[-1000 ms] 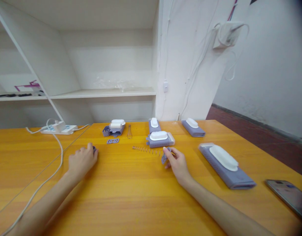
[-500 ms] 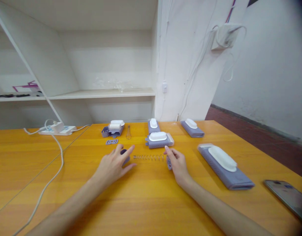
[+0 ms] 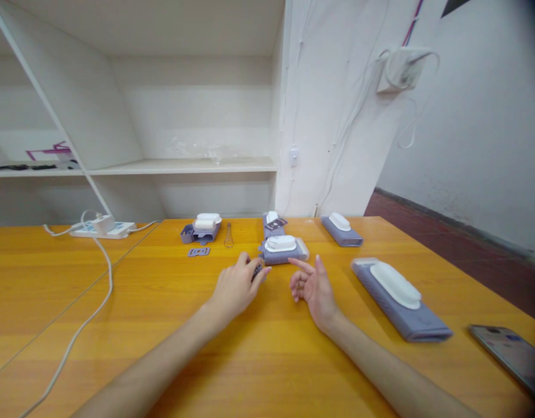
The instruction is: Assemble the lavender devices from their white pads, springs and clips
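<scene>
My left hand [image 3: 237,284] is closed around a small dark purple-grey part [image 3: 257,270], mostly hidden by the fingers. My right hand [image 3: 314,293] is held off to the right, palm turned inward, thumb and index finger apart, nothing in it. A flat purple-grey plate with cut-outs [image 3: 276,224] shows blurred in front of the rear box, apparently in the air. Faint curved wire lines, seemingly a coil spring, run below it. Just beyond my hands lies a purple-grey box with a white oval piece on top [image 3: 284,248].
Purple-grey boxes with white tops [image 3: 341,230] lie at the back right and right [image 3: 402,299]. At the back left sit an opened box [image 3: 206,229], a flat plate [image 3: 198,252] and a tapered spring [image 3: 228,237]. A phone [image 3: 509,354], power strip [image 3: 102,229] and cable flank the table.
My left hand moved right and closed on the small part. My right hand let go of the flat plate, which now appears farther back and higher. The stretched spring left the tabletop between my hands.
</scene>
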The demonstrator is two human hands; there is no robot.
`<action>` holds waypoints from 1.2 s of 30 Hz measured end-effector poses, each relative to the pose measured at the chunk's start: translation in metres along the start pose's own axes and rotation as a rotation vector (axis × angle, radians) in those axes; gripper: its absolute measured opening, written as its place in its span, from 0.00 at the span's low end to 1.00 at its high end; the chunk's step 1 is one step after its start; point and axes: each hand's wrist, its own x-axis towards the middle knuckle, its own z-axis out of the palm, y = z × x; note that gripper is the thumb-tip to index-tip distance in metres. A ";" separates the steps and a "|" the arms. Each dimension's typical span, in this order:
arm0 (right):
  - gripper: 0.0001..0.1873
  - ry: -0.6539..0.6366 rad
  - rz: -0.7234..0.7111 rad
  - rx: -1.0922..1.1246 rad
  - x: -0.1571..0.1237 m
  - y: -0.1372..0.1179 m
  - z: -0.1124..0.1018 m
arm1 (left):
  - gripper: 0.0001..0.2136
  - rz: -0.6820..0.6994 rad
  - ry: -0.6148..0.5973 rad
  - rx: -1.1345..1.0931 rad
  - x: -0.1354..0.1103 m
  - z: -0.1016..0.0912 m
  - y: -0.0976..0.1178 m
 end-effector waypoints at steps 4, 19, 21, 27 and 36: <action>0.30 -0.077 -0.069 -0.258 -0.003 0.006 0.006 | 0.17 0.179 -0.002 0.091 0.001 0.008 0.009; 0.18 0.047 -0.048 -0.261 0.002 0.009 0.004 | 0.26 0.157 0.090 -0.651 -0.009 0.031 0.014; 0.19 0.046 -0.027 -0.272 0.002 0.008 0.003 | 0.24 0.038 0.115 -0.882 -0.007 0.035 0.014; 0.23 0.038 -0.058 -0.200 0.000 0.010 0.003 | 0.15 -0.203 0.031 -1.381 0.002 0.037 0.013; 0.17 -0.040 -0.192 -0.382 -0.006 0.008 0.013 | 0.14 -0.444 -0.275 -2.011 0.006 0.038 0.000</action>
